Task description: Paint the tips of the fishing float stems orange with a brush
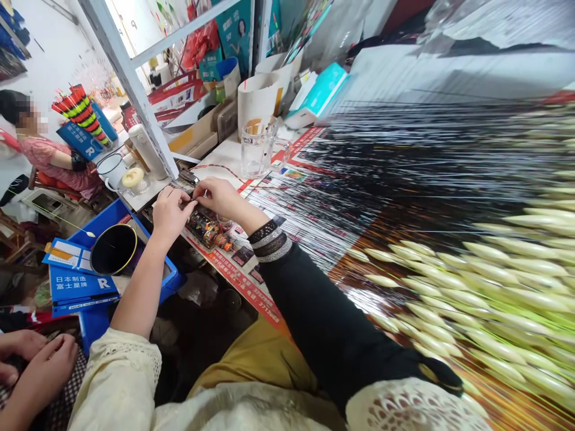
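Note:
My left hand (172, 208) is closed, thumb and fingertips pressed together at the table's near left corner. Right beside it, my right hand (221, 196) pinches at the same spot; whatever small thing lies between the fingertips cannot be made out. Just beyond the fingers sits a small metal fitting (187, 177), partly covered by my hands. Below them lies a dark, paint-spattered cylindrical object (204, 228) at the table edge. A black sleeve (323, 305) covers my right forearm.
Many pale spindle-shaped floats (516, 281) with thin dark stems spread over the right side, blurred. A glass mug (258, 152) stands behind my hands. A blue crate (168, 275) holds a black cup (114, 248) at left. Another person's hands (49, 359) rest lower left; a seated person (49, 149) is farther back.

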Available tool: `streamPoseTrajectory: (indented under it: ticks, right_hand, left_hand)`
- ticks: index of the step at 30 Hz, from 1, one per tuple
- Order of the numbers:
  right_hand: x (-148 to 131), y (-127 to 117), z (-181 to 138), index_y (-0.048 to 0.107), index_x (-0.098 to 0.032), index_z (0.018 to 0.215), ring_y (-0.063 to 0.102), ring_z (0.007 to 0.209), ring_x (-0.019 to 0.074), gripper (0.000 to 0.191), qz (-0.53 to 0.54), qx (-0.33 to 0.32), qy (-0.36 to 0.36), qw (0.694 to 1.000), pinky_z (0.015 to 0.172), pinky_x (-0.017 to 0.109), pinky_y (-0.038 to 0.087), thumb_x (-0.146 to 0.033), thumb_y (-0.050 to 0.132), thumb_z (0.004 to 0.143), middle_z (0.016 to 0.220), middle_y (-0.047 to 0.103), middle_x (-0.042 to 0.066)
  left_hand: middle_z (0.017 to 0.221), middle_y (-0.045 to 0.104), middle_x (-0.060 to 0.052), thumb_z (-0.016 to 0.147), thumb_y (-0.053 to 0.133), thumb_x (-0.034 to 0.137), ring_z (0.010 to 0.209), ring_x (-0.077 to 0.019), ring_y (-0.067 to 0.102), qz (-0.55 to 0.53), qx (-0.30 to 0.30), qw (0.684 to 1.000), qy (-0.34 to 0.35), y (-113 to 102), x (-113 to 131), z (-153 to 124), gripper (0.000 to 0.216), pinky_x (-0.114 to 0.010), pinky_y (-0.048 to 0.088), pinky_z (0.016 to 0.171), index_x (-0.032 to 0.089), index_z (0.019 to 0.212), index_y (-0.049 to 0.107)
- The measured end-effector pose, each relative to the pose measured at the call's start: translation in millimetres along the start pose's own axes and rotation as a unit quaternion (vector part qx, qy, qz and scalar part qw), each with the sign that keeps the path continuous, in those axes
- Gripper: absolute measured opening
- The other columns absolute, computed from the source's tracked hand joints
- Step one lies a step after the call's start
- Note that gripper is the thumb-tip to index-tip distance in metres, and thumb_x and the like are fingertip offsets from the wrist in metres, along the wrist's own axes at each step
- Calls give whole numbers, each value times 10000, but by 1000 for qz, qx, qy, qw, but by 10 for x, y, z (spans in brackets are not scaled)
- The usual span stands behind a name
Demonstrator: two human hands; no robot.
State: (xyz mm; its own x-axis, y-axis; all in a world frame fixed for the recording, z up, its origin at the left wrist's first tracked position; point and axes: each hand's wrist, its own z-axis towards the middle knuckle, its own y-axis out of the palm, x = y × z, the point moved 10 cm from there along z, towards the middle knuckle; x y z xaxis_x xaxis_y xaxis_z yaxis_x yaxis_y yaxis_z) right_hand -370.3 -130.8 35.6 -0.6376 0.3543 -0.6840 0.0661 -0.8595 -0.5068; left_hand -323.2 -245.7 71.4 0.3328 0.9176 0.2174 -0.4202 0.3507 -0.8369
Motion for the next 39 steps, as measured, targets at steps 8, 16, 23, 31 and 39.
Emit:
streamPoseTrajectory:
  ticks: [8,16,23,31,39]
  right_hand:
    - [14,0,10,705,-178,824,559,763,165,151,-15,-6,-7,1000,746,275,414,-84,619,744,822,671,28]
    - [16,-3,-1,713,-180,861,571,771,165,159,-14,-12,1,1000,761,277,427,-86,626,768,847,670,31]
    - [-17,-23,-10,712,-176,858,576,801,175,151,-21,-16,0,1000,776,285,428,-93,622,770,865,661,43]
    - [9,-31,-8,704,-173,836,541,743,162,142,-6,-10,9,1000,737,283,416,-91,620,757,883,649,48]
    - [-35,-35,-11,709,-168,851,561,767,175,156,-3,-13,3,1000,754,289,417,-90,613,755,905,685,58]
  left_hand:
    - [864,600,-36,854,614,121,864,-189,580,11,-23,998,56,51,56,70,94,-325,487,812,199,820,654]
    - [915,663,-61,1025,456,270,921,-224,590,114,-70,948,288,-53,344,102,282,-392,459,847,253,915,715]
    - [925,693,-35,932,605,242,905,-193,637,34,-23,994,100,-191,83,165,130,-327,494,860,223,911,732]
    - [875,689,-34,846,592,154,828,-185,624,23,-113,990,84,40,94,256,175,-325,496,826,220,867,752]
    - [896,705,-35,840,581,181,883,-201,640,48,-183,973,132,141,152,318,170,-335,493,855,226,861,744]
